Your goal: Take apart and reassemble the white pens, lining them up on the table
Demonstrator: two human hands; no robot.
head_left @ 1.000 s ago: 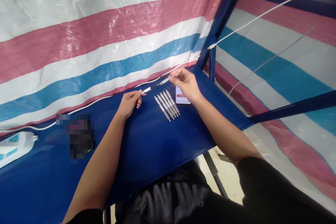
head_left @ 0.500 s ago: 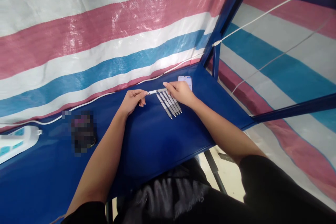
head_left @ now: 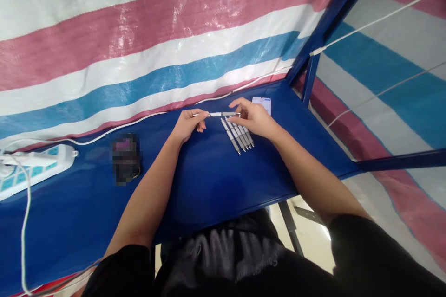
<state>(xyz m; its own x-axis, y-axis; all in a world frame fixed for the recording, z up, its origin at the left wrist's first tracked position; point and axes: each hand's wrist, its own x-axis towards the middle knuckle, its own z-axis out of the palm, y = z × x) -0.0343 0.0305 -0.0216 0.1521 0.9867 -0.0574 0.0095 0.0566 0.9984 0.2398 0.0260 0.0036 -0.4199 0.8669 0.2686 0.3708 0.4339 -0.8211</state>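
At centre, one seemingly whole pen (head_left: 218,114) is pinched by the left hand (head_left: 185,126) (right hand (head_left: 258,119) grip indeterminable), above the laid-out pens (head_left: 238,135).

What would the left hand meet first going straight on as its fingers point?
Most likely the right hand, at the far end of the pen that the left hand holds, though depth is unclear from this one view.

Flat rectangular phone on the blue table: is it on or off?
On. The flat rectangular phone shines bright and whitish beyond the right hand.
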